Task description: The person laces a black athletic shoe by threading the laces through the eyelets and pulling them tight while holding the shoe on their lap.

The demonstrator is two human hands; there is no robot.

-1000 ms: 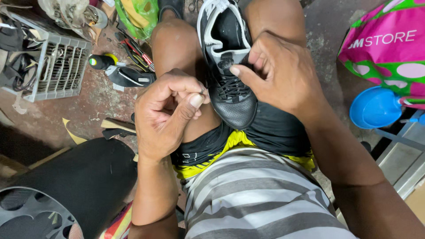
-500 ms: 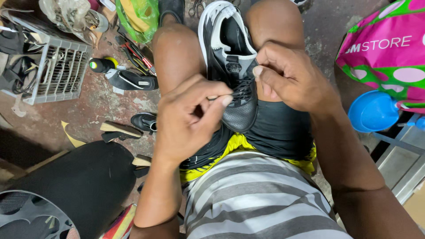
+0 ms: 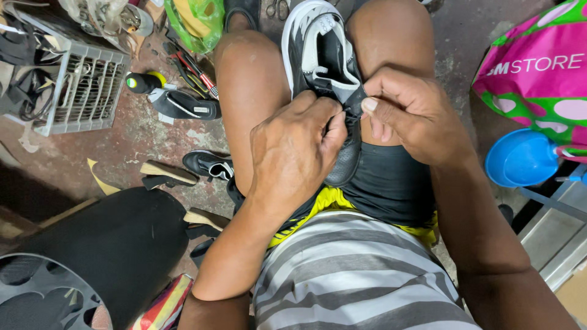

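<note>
Stained concrete floor (image 3: 131, 137) spreads out on the left, littered with shoemaking odds and ends, while the person sits with bare knees raised toward the far edge. A black-and-white shoe (image 3: 321, 73) lies on the lap between the thighs, its toe pointing far and cut off by the top of the frame, its heel end hidden beneath the hands. The left hand (image 3: 293, 156) is curled closed over the near part of the shoe, thumb and fingertips pinched together at its upper; what they pinch is too small to make out. The right hand (image 3: 409, 116) is closed too, its thumb and forefinger gripping the edge of the shoe's opening, just beside the left fingers.

On the far left stands a white wire basket (image 3: 85, 91), partly cut off, with dark straps hanging from it. Near it lie a black insole-shaped piece (image 3: 183, 105), some red-handled tools (image 3: 195, 73) and a green plastic bag (image 3: 192, 24). Another small black shoe (image 3: 208, 164) peeks out from behind the left thigh. A black curved object (image 3: 110, 244) fills the near left corner. On the right, a pink-and-green bag (image 3: 538, 73) and a blue bowl (image 3: 520, 157) run off the frame.
</note>
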